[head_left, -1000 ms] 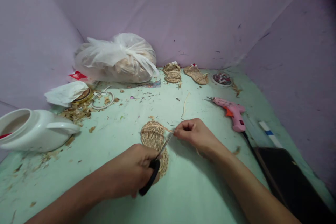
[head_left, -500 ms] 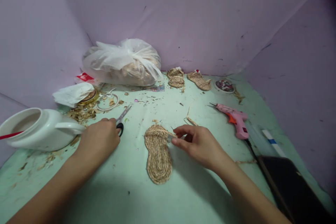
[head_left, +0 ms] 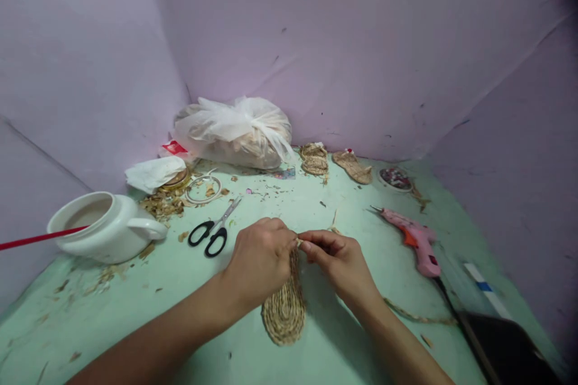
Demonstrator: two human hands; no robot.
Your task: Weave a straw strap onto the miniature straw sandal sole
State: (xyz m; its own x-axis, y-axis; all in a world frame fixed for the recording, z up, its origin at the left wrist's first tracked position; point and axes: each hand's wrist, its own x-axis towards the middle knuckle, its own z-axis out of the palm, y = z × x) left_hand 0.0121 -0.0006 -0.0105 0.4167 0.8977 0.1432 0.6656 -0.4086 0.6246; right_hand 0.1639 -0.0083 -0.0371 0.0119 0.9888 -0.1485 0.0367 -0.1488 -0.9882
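A coiled straw sole [head_left: 284,317] lies on the green table, its upper part covered by my left hand. My left hand [head_left: 264,261] is closed over it, the fingertips pinching a straw braid [head_left: 298,242] at the sole's upper right edge. Closed on the same braid from the other side, my right hand [head_left: 341,261] has thumb and forefinger together. The fingertips of both hands almost touch. Just left of my left hand, black-handled scissors [head_left: 217,231] lie with blades pointing away. More braid [head_left: 415,316] runs out beside my right forearm.
A pink glue gun [head_left: 413,237] and a dark flat object [head_left: 506,343] are at right. A white pot [head_left: 108,228] with a red stick stands left. Along the back are a plastic bag [head_left: 239,135], small straw slippers [head_left: 352,166] and a bead dish [head_left: 395,179].
My left hand has let go of the scissors, leaving them on the table, and moved right onto the sole and braid. My right hand still pinches the braid. The view has tilted up slightly.
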